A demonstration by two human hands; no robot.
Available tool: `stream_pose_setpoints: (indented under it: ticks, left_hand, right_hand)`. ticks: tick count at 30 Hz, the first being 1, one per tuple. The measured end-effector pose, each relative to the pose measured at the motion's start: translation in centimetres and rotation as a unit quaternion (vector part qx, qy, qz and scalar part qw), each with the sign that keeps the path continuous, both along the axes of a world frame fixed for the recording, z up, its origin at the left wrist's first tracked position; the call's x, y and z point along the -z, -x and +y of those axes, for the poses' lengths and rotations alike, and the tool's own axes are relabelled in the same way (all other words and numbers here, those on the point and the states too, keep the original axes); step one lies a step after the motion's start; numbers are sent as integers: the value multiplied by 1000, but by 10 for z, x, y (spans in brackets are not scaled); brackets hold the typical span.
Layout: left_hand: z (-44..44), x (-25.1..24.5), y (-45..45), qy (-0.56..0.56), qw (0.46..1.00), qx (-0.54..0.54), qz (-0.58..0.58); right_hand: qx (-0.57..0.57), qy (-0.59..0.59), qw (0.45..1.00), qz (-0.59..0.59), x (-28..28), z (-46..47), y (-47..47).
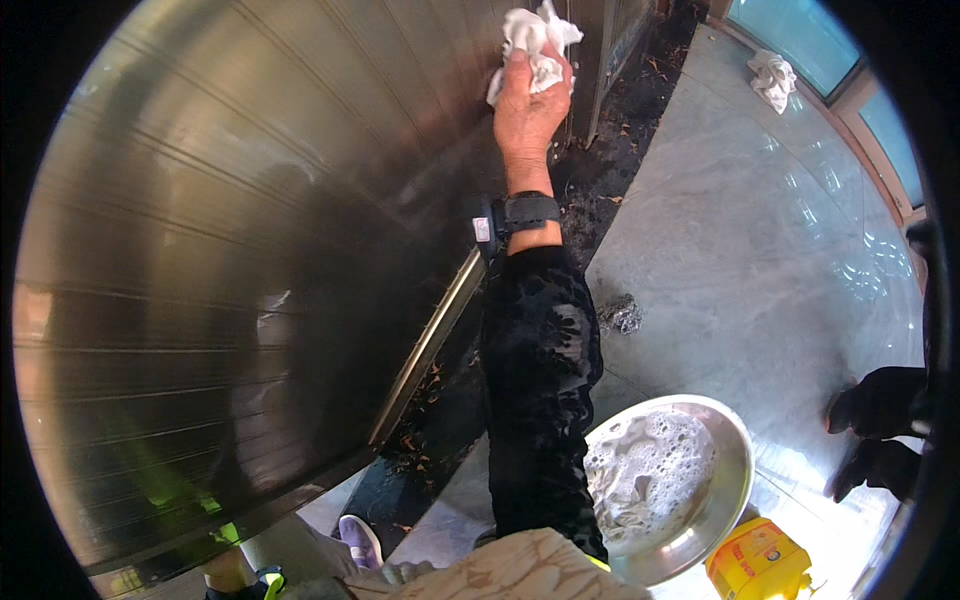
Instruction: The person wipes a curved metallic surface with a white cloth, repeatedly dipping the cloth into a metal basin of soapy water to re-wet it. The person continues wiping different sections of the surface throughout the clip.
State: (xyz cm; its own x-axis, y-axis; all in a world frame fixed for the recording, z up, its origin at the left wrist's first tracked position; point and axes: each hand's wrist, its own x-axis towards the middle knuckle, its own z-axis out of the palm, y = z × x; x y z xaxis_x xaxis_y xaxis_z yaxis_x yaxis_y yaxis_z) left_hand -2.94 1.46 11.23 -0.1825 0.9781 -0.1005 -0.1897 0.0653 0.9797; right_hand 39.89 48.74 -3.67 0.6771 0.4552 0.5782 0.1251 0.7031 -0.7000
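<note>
My right hand [531,112] reaches far forward with a crumpled white cloth [536,45] bunched in its fingers. The cloth is at the far edge of a dark, shiny metal panel [337,172] with grooved lines; whether it presses on the panel is hard to tell. A black band [530,211] with a small device [486,225] circles my right wrist, below a black patterned sleeve [541,375]. My left hand is out of view. At the lower left, bare skin [225,571] shows beside a black, lime-edged band; whose it is cannot be told.
A metal basin [739,480] holds foamy water and cloth, beside a yellow plastic jug [757,562]. A steel-wool scrubber [622,313] and another white cloth [772,79] lie on the grey tiles [735,225]. Dark shoes [877,405] are at right. Debris dots the black strip [611,161].
</note>
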Motion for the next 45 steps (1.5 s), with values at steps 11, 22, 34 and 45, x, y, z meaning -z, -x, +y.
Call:
stream_pose_setpoints:
  ticks: [11, 22, 34, 45]
  left_hand:
    - [-22, -11, 7, 24, 999, -24, 25]
    - [-44, -14, 20, 28, 998, -50, 25]
    - [-56, 9, 40, -52, 998, -1, -30]
    - [-39, 54, 61, -135, 983, 63, -107]
  right_hand:
    - [-90, 143, 961, 222, 134, 4, -34]
    - [-8, 352, 934, -61, 197, 4, -27]
    - [-19, 399, 909, -116, 183, -141, 72]
    - [-242, 471, 848, 34, 230, -252, 142]
